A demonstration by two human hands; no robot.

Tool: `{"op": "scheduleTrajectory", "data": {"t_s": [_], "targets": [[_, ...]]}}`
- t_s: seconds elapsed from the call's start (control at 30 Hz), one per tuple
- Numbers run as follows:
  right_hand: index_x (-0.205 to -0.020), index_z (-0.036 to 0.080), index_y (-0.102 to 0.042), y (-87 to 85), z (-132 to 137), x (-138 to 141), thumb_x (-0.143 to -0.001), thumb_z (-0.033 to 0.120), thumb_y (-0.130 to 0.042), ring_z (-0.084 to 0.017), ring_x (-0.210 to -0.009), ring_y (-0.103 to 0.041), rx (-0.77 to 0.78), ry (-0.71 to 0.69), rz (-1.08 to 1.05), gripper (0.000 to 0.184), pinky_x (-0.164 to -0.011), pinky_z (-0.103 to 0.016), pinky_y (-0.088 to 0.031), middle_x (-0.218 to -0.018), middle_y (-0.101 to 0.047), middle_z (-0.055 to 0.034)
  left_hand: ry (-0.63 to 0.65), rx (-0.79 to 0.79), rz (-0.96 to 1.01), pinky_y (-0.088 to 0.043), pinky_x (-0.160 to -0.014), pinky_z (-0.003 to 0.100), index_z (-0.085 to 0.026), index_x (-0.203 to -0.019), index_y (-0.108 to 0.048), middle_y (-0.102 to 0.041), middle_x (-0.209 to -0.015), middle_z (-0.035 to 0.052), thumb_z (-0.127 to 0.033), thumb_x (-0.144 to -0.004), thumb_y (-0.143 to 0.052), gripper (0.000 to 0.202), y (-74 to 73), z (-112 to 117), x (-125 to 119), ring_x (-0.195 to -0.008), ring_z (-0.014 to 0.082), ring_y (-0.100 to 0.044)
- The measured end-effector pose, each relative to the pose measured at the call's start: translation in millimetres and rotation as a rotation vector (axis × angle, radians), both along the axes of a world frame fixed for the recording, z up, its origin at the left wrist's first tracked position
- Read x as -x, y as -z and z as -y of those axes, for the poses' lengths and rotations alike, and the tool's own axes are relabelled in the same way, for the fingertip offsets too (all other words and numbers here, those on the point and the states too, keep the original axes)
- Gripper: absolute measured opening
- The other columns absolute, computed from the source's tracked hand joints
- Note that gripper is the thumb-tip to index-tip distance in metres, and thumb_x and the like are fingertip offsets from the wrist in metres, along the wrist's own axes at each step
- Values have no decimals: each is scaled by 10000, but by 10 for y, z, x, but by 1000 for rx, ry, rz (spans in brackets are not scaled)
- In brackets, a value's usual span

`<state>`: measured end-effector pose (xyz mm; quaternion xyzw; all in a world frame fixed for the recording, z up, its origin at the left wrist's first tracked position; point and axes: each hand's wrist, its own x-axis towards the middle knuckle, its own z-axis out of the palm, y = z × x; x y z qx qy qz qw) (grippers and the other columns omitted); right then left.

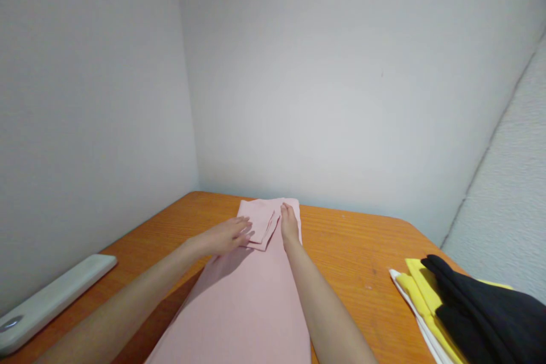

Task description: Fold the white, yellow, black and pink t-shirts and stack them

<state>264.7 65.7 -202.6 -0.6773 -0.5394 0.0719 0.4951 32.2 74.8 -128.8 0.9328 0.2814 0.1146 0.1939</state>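
Observation:
A long pink cloth garment (251, 307) lies lengthwise down the middle of the table, its near end running out of view at the bottom. At its far end a smaller flap (260, 220) of the same pink cloth is folded over on top. My left hand (230, 235) rests on the left edge of that flap, fingers stretched out. On the other side, my right hand (289, 224) stands on edge against the pink cloth, fingers extended beside the flap's right edge. Neither hand visibly grasps the fabric.
To the right sits a stack of folded clothes, with a black garment (490, 307) over a yellow one (420, 290) and a white one (420, 318). A long white object (60, 290) lies at the left edge. Walls enclose the wooden table (350, 256).

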Motion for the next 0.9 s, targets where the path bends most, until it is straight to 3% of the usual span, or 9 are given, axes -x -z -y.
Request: {"op": "scheduleTrajectory", "data": {"t_s": [0.1, 0.23, 0.4, 0.5, 0.57, 0.63, 0.73, 0.8, 0.9], "targets": [[-1404, 165, -464, 20, 10, 133, -949, 382, -352, -213, -1367, -392, 30, -23, 83, 516, -1114, -368, -297, -1456, -472, -112, 22, -63, -115, -170, -1199, 438, -173, -1467, -399, -260, -1576, 117, -572, -942, -383, 659, 311, 104, 157, -1472, 272, -196], [-1348, 200, -547, 53, 33, 278, -913, 414, -483, -294, -1434, -257, 214, -120, 475, 489, -1151, -499, -163, -1508, -401, -118, -30, -225, -198, -151, -1206, 411, -198, -1534, -238, -154, -1603, 65, -540, -997, -200, 639, 559, 180, 202, -1486, 219, -133], [-1378, 129, -499, -47, 133, 360, -945, 335, -438, -286, -1409, -307, 240, -107, 596, 484, -1130, -451, -228, -1502, -395, -160, -68, -353, -199, -208, -1187, 388, -222, -1506, -318, -265, -1580, 48, -494, -1005, -216, 580, 515, 242, 141, -1467, 191, -227], [-1361, 114, -493, -198, 347, 422, -921, 212, -430, -253, -1402, -314, 167, -70, 591, 455, -1137, -410, -215, -1487, -413, -159, -145, -382, -138, -92, -1209, 455, -203, -1487, -358, -274, -1583, 64, -454, -995, -283, 557, 386, 365, 162, -1484, 217, -165], [-1343, 127, -502, -319, 572, 452, -896, 180, -444, -249, -1377, -349, 165, -67, 552, 453, -1127, -405, -232, -1461, -440, -154, -191, -411, -82, -4, -1211, 474, -164, -1491, -340, -217, -1602, 90, -420, -984, -325, 568, 289, 537, 247, -1497, 233, -90], [-1332, 132, -502, -452, 857, 471, -877, 181, -466, -245, -1325, -413, 174, -86, 486, 459, -1101, -393, -280, -1412, -486, -152, -265, -431, 9, 4, -1212, 482, -141, -1484, -340, -203, -1607, 113, -395, -974, -349, 569, 214, 808, 413, -1497, 253, -88], [-1277, 135, -535, -669, 1420, 520, -864, 215, -494, -232, -1207, -515, 149, -157, 376, 422, -1031, -366, -369, -1297, -566, -138, -473, -385, 284, -177, -1194, 468, -153, -1392, -433, -402, -1510, 143, -388, -979, -332, 486, 220, 1402, 810, -1429, 268, -301], [-1189, 154, -586, -810, 1910, 604, -865, 252, -509, -220, -1081, -582, 145, -231, 282, 347, -934, -349, -439, -1203, -618, -117, -627, -299, 506, -349, -1104, 409, -195, -1237, -513, -568, -1310, 124, -402, -982, -320, 381, 345, 1865, 1131, -1270, 251, -487], [-1027, 185, -651, -948, 2800, 789, -896, 324, -512, -194, -865, -640, 239, -392, 96, 237, -763, -309, -486, -988, -691, -74, -857, -168, 716, -472, -919, 366, -246, -986, -526, -623, -994, 63, -455, -962, -354, 272, 710, 2456, 1571, -1008, 245, -596]]}}
